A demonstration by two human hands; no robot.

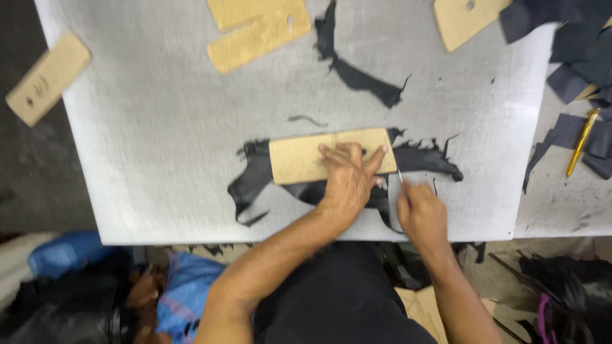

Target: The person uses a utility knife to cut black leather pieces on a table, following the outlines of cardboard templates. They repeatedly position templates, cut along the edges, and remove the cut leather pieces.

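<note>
Left hand (347, 175) flat, fingers spread, pinning cardboard template (306, 157) on black leather scrap (255, 178) mid-desk (159, 127). Right hand (421, 210) closed on thin blade (400, 177) at template edge. Leather looks floppy, light, slides easily; press template centre.

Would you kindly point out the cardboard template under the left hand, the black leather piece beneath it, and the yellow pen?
cardboard template (296, 159), head view, bare left half of its face.
black leather piece (255, 181), head view, flap left of the template.
yellow pen (582, 142), head view, middle of its barrel.
</note>
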